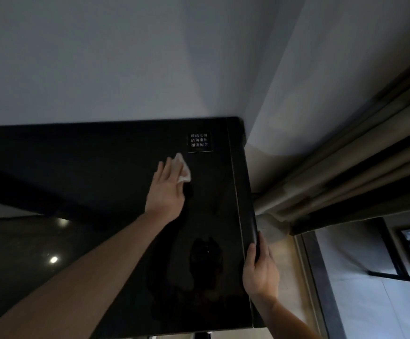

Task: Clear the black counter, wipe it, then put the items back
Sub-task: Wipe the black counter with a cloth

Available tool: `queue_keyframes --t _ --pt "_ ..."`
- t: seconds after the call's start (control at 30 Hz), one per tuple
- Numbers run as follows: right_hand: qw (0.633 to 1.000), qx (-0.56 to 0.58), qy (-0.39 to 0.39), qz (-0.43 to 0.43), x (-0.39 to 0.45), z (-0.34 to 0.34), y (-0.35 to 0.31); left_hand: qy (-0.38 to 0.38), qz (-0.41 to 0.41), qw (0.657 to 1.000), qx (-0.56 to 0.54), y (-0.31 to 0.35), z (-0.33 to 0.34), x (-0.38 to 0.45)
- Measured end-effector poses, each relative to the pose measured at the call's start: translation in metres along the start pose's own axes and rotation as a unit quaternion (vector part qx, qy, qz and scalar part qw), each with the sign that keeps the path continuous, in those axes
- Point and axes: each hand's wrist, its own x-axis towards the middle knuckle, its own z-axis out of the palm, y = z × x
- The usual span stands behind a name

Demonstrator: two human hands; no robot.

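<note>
The black glossy counter [101,167] fills the middle of the view and runs against a pale wall. My left hand [166,192] lies flat on it near the far right corner, pressing a white tissue [183,168] against the surface; most of the tissue is hidden under my fingers. My right hand [260,267] grips the counter's right edge [246,192] near the front. No loose items stand on the counter surface in view.
A small label with white characters [199,142] is stuck on the counter at the far right. Beige curtains [345,167] hang right of the counter. A dark-framed shelf or rack [399,253] stands on the light floor at lower right.
</note>
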Motion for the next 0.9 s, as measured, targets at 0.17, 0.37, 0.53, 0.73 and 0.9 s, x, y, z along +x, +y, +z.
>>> queue_keyframes --t 0.17,0.37,0.53,0.73,0.9 --pt "1.0 -0.005 -0.008 0.001 0.001 0.0 0.001 -0.052 -0.007 0.994 0.094 -0.023 0.034 -0.05" --pt "1.0 0.002 -0.013 0.01 0.002 0.003 0.004 -0.068 0.022 0.996 0.046 0.036 0.063 -0.042" --pt "0.999 -0.006 -0.033 0.027 0.002 0.004 0.004 -0.148 0.087 0.984 -0.053 0.128 0.087 -0.032" --pt "0.996 0.004 -0.085 0.029 -0.011 -0.004 0.003 -0.269 0.076 0.937 -0.209 0.207 0.063 -0.021" --pt "0.989 -0.026 -0.13 0.062 -0.018 -0.014 0.003 -0.163 0.047 0.954 -0.248 0.192 0.01 -0.038"
